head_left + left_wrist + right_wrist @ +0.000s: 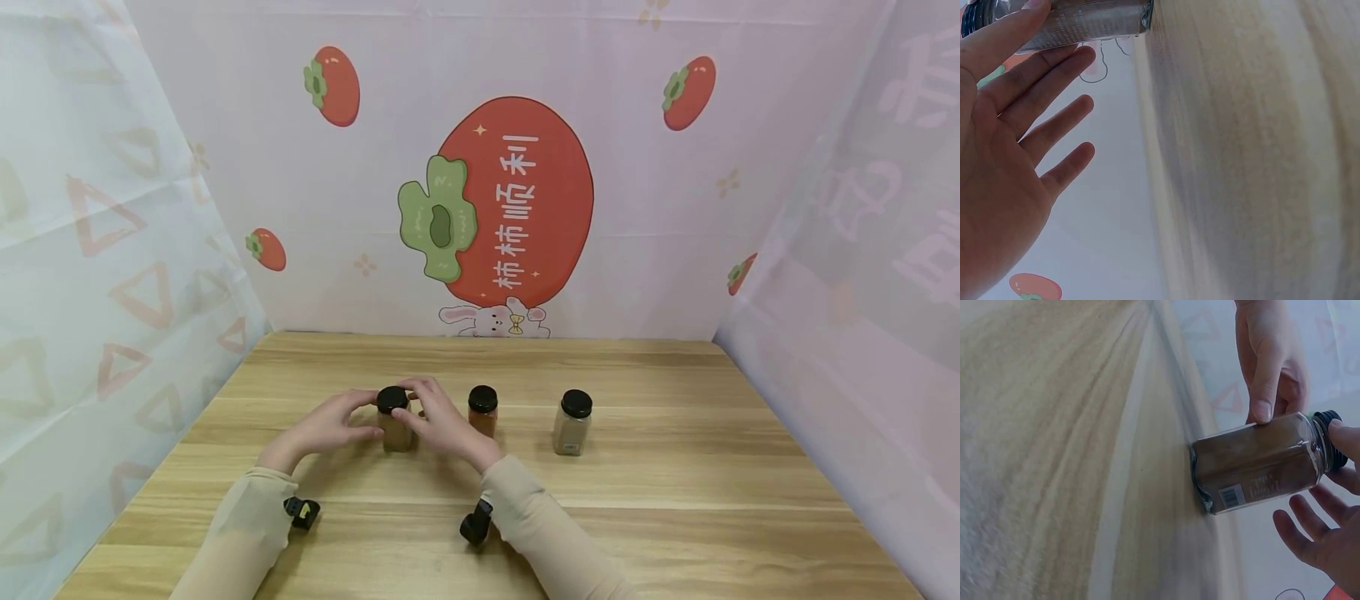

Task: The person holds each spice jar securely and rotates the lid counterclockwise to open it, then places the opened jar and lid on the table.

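Note:
A clear jar of brown powder with a black screw lid (392, 398) stands upright on the wooden table, left of the middle. My left hand (330, 427) holds the jar (1254, 459) from its left side, thumb in front and forefingers behind; the other fingers are spread in the left wrist view. From the right, my right hand (446, 427) pinches the black lid between thumb and fingers. Close behind that wrist is a black-lidded jar of reddish-orange powder (483, 419), its base partly hidden. A jar of beige powder (572, 433) is farther right.
The wooden table (675, 483) runs back to a pale fabric backdrop (330, 183) printed with persimmons. Fabric side walls (97, 250) close in left and right. Each sleeve carries a small black wrist camera (303, 512).

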### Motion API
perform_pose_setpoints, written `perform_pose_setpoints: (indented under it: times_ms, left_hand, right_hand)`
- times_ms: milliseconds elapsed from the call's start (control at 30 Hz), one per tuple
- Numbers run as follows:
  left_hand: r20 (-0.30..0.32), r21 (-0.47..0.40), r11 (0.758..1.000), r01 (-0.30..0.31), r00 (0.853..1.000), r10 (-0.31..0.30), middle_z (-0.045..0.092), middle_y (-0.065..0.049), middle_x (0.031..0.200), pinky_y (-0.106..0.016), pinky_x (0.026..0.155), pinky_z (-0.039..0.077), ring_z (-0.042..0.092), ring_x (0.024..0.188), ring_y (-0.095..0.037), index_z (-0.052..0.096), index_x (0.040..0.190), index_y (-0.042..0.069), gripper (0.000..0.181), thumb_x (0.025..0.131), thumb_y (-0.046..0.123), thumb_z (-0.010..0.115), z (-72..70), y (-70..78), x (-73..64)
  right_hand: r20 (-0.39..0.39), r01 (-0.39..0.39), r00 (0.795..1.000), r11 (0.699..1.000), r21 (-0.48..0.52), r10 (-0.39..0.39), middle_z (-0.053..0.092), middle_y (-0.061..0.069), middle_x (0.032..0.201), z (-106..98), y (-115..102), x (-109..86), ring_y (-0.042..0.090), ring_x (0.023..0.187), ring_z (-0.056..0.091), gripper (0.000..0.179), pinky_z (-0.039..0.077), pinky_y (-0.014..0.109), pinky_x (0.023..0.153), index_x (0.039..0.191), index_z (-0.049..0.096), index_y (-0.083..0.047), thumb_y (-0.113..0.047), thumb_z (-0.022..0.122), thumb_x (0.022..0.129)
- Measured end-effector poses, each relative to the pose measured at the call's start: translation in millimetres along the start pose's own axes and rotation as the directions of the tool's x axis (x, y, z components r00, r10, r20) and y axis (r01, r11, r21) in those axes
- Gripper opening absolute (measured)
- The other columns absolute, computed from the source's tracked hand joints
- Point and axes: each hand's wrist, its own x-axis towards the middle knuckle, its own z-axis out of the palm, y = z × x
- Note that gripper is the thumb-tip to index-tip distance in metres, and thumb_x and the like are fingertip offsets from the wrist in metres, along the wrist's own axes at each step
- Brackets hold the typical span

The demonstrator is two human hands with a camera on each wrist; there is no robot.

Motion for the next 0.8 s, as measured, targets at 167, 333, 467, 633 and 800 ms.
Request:
perform_pose_setpoints:
  times_ms: [167,333,467,633,800]
  left_hand:
    - [0.005,0.000,1.000,0.003,1.000,-0.003,0.059,-0.004,0.130,-0.055,0.103,0.040,0.052,0.123,-0.030,0.056,0.130,0.016,0.051,0.085,0.035,0.070,-1.1,2.9,-0.1]
    - [0.006,-0.003,1.000,0.005,1.000,-0.005,0.059,-0.004,0.130,-0.055,0.103,0.039,0.052,0.123,-0.030,0.056,0.130,0.016,0.051,0.085,0.033,0.071,-1.6,4.8,-0.7]
    - [0.010,-0.004,1.000,0.009,1.000,-0.009,0.059,-0.005,0.131,-0.055,0.104,0.039,0.051,0.124,-0.031,0.056,0.131,0.016,0.051,0.085,0.032,0.071,-1.6,5.7,-1.2]
    - [0.013,-0.004,1.000,0.023,1.000,-0.023,0.058,-0.006,0.132,-0.056,0.105,0.038,0.050,0.125,-0.032,0.055,0.131,0.015,0.053,0.085,0.035,0.070,-1.7,6.2,-1.5]
    - [0.009,-0.004,1.000,0.019,1.000,-0.019,0.058,-0.006,0.132,-0.055,0.104,0.038,0.050,0.125,-0.032,0.055,0.131,0.015,0.052,0.085,0.033,0.071,-1.9,6.8,-1.8]
  right_hand:
    - [0.060,0.016,0.998,0.999,0.035,-0.018,0.038,0.009,0.140,-3.1,4.1,2.5,0.020,0.122,0.049,0.041,0.049,0.023,0.091,0.137,0.043,-0.013,-0.030,0.047,0.100]
    - [0.091,0.034,0.995,0.999,0.016,-0.035,0.036,0.008,0.142,-6.0,6.0,2.9,0.019,0.124,0.047,0.044,0.047,0.027,0.097,0.142,0.040,-0.012,-0.028,0.045,0.101]
    - [0.091,0.018,0.996,1.000,0.008,-0.019,0.037,0.007,0.142,-7.2,4.7,1.8,0.019,0.124,0.048,0.047,0.046,0.030,0.099,0.144,0.038,-0.014,-0.031,0.044,0.101]
    - [0.045,-0.003,0.999,1.000,0.003,0.002,0.041,0.007,0.142,-6.0,4.5,-0.2,0.021,0.123,0.051,0.050,0.050,0.028,0.094,0.144,0.038,-0.013,-0.034,0.046,0.100]
    - [-0.028,-0.019,0.999,0.999,-0.030,0.018,0.046,0.006,0.140,-3.4,2.5,-2.7,0.021,0.119,0.054,0.053,0.051,0.031,0.093,0.142,0.041,-0.011,-0.037,0.051,0.097]
